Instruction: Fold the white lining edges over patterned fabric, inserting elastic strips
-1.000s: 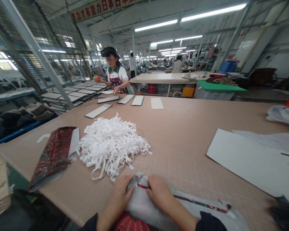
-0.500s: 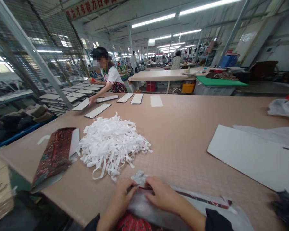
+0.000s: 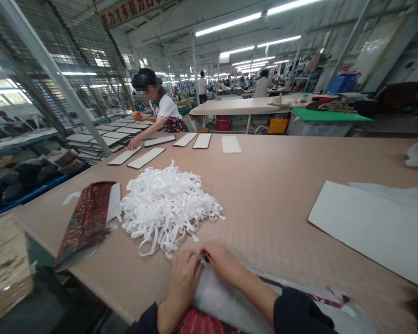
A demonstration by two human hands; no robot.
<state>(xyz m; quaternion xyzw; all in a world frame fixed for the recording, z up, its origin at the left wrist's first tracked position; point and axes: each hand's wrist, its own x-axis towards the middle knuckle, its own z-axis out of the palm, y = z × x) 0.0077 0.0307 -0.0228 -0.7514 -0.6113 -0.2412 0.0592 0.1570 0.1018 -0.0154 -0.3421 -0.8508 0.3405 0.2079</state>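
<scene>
My left hand (image 3: 184, 274) and my right hand (image 3: 223, 263) meet at the top left corner of a fabric piece (image 3: 214, 288) with pale grey backing. The fingers of both hands are closed at its edge, and a small dark bit shows between them. Red patterned fabric (image 3: 199, 322) shows below, near my left wrist. Past my right forearm, a dark red strip with a pattern (image 3: 325, 299) runs along the piece's far edge. Just beyond my hands lies a heap of white ribbon strips (image 3: 167, 206).
Left of the heap lies a folded dark red patterned fabric (image 3: 87, 218). A large white board (image 3: 372, 227) is on the right. Across the table (image 3: 264, 195), a co-worker (image 3: 165, 109) reaches to a white dark-edged panel (image 3: 123, 157), among several others.
Both hands have moved slightly away from me and closer together along the edge. The grey tuft behind them no longer shows. The co-worker's panel now lies flat on the table.
</scene>
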